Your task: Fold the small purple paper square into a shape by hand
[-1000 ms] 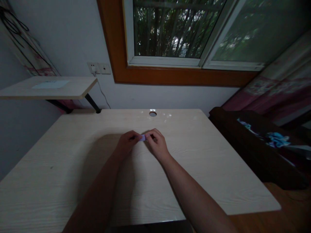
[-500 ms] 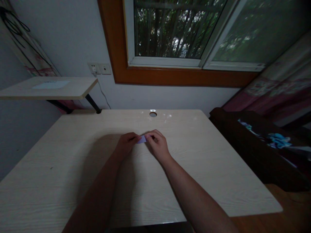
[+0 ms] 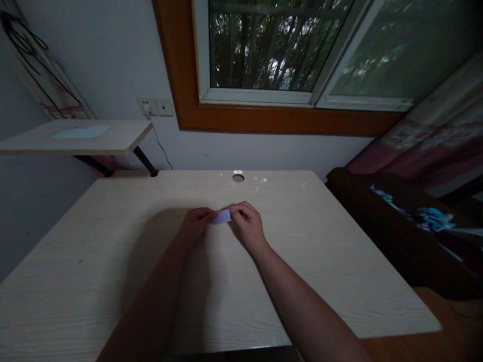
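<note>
A small purple piece of paper [image 3: 222,216] is stretched between my two hands, just above or on the pale wooden desk [image 3: 302,241]. My left hand [image 3: 198,221] pinches its left end between thumb and fingers. At the other end, my right hand [image 3: 247,220] grips the paper the same way. Its middle shows flat between the thumbs, while both ends are hidden under my fingers. I cannot tell whether the paper touches the desk.
A round cable hole [image 3: 238,178] sits near the desk's back edge. On the left a raised shelf [image 3: 124,143] on black legs carries a white sheet [image 3: 81,132]. Wall sockets [image 3: 155,106] with a plugged-in cord are behind. Right of the desk stands dark furniture [image 3: 362,211] with blue cloth [image 3: 433,219].
My right hand has shifted slightly to the right, so more of the purple paper shows between the hands. The left hand has hardly moved.
</note>
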